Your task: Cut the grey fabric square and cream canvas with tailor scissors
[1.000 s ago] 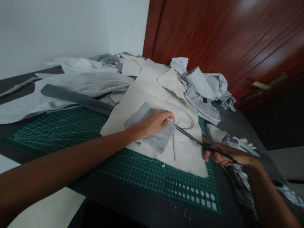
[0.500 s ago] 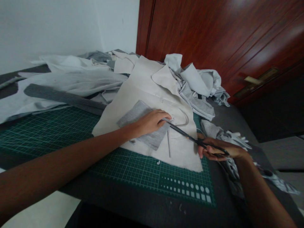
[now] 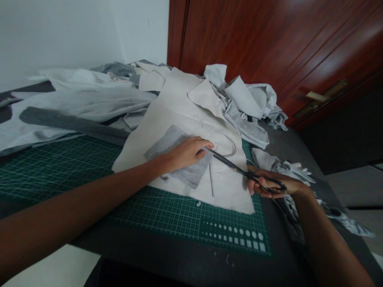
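A grey fabric piece (image 3: pixel 191 175) lies on a larger cream cloth (image 3: pixel 179 107). My left hand (image 3: pixel 191 150) lies over the upper right edge of the grey fabric, with thumb and fingers closed on that edge. Black-handled scissors (image 3: pixel 226 162) are held in my right hand (image 3: pixel 265 184), whose fingers are in the handle loops. The blades point left, and their tips reach the fabric edge beside my left fingertips. They look nearly closed. A thin grey strip (image 3: pixel 211 180) and a curved offcut (image 3: pixel 231 145) lie on the cream cloth to the right.
A green cutting mat (image 3: pixel 167 215) lies beneath on the dark table (image 3: pixel 155 255). White and grey cloths (image 3: pixel 86 99) are heaped at the left, more crumpled fabric (image 3: pixel 248 99) at the back right. Scraps (image 3: pixel 287 169) lie beside my right wrist. A wooden door (image 3: pixel 239 36) stands behind.
The whole view has shifted slightly, so things sit a little further left and up. Both hands, the scissors and the grey fabric keep nearly the same places relative to each other.
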Action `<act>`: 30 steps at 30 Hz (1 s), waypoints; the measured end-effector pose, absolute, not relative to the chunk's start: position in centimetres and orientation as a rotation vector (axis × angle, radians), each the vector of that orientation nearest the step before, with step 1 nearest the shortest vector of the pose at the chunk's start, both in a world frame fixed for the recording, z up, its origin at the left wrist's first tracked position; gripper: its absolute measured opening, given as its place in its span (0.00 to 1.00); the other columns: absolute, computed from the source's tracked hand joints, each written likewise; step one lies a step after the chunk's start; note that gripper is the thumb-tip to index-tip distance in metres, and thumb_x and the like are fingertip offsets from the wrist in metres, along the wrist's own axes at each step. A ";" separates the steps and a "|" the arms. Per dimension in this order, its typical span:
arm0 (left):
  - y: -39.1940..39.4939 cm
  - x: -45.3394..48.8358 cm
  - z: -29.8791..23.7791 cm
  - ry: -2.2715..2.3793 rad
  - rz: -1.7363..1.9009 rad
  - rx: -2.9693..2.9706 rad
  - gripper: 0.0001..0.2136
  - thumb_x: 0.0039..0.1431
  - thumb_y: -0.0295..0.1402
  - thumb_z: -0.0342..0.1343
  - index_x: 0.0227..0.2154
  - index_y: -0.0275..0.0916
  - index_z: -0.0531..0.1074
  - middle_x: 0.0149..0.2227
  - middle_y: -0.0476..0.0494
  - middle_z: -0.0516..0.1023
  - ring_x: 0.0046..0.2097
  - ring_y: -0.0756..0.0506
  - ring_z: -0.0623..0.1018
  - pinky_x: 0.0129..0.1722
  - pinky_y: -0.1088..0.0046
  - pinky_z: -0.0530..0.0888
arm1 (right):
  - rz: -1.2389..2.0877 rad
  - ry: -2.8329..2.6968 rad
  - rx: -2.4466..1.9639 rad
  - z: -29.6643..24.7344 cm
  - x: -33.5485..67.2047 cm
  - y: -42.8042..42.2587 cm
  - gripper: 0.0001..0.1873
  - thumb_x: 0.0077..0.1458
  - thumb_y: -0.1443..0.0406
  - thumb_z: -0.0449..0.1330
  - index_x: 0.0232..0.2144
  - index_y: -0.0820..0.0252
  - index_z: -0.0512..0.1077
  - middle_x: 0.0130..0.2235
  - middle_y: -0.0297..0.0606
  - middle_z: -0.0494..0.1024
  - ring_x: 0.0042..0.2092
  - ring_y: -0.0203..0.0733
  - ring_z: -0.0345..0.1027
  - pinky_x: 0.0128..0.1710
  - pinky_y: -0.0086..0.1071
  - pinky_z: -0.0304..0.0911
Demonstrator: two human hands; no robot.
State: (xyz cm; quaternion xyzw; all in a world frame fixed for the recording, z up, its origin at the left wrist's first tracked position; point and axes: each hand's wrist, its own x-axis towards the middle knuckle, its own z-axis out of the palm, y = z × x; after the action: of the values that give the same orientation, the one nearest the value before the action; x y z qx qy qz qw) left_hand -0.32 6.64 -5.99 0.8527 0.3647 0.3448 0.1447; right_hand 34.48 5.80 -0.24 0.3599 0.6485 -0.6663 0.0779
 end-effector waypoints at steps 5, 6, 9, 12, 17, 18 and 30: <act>6.6 -0.3 -5.9 1.058 0.995 2.469 0.14 0.64 0.22 0.55 0.51 0.37 0.75 0.50 0.41 0.82 0.51 0.45 0.79 0.56 0.64 0.73 | -2.005 1.932 1.077 -0.4 34.5 6.0 0.35 0.59 0.39 0.57 0.40 0.68 0.74 0.22 0.27 0.64 0.14 0.23 0.44 0.10 0.20 0.41; 6.7 -0.3 -5.9 1.059 0.993 2.475 0.14 0.64 0.22 0.55 0.51 0.37 0.75 0.50 0.40 0.82 0.51 0.45 0.79 0.56 0.64 0.73 | -2.028 1.912 1.081 -0.4 34.5 6.0 0.35 0.59 0.39 0.58 0.40 0.68 0.74 0.22 0.26 0.64 0.14 0.22 0.44 0.09 0.19 0.41; 6.7 -0.3 -5.9 1.068 0.983 2.491 0.15 0.64 0.22 0.55 0.52 0.36 0.75 0.50 0.40 0.82 0.51 0.44 0.79 0.56 0.63 0.73 | -2.104 1.823 1.097 -0.6 34.6 6.2 0.35 0.58 0.38 0.58 0.39 0.68 0.73 0.21 0.25 0.63 0.14 0.22 0.41 0.09 0.19 0.40; 6.9 -0.2 -6.0 1.061 0.991 2.512 0.16 0.62 0.20 0.55 0.51 0.35 0.76 0.49 0.39 0.82 0.51 0.44 0.79 0.57 0.62 0.73 | -2.098 1.799 1.132 -0.7 34.6 6.2 0.33 0.58 0.39 0.59 0.38 0.67 0.73 0.21 0.25 0.63 0.14 0.22 0.41 0.08 0.19 0.40; 7.0 -0.2 -6.0 1.005 1.043 2.534 0.16 0.62 0.19 0.54 0.49 0.38 0.76 0.51 0.40 0.82 0.53 0.45 0.78 0.58 0.62 0.73 | -2.037 1.877 1.141 -0.5 34.4 6.1 0.31 0.60 0.42 0.59 0.39 0.67 0.75 0.21 0.25 0.62 0.15 0.23 0.45 0.09 0.19 0.43; 7.0 -0.2 -6.0 0.999 1.036 2.532 0.15 0.62 0.20 0.54 0.49 0.38 0.77 0.50 0.41 0.82 0.53 0.45 0.79 0.58 0.62 0.73 | -2.040 1.879 1.121 -0.5 34.3 6.1 0.31 0.60 0.41 0.59 0.39 0.67 0.75 0.21 0.25 0.63 0.15 0.23 0.45 0.09 0.19 0.44; 6.7 -0.1 -5.6 0.991 0.989 2.559 0.15 0.65 0.22 0.52 0.49 0.39 0.78 0.49 0.42 0.83 0.51 0.46 0.79 0.56 0.64 0.74 | -2.106 1.843 1.059 -0.8 34.7 6.4 0.32 0.61 0.42 0.59 0.40 0.68 0.76 0.22 0.25 0.63 0.15 0.22 0.43 0.09 0.18 0.42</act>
State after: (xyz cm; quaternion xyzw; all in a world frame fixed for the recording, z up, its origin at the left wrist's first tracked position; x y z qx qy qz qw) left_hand -0.10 6.69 -5.61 0.8717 0.3376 0.3370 0.1120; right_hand 34.69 6.41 -0.81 0.3531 0.6141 -0.7020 0.0745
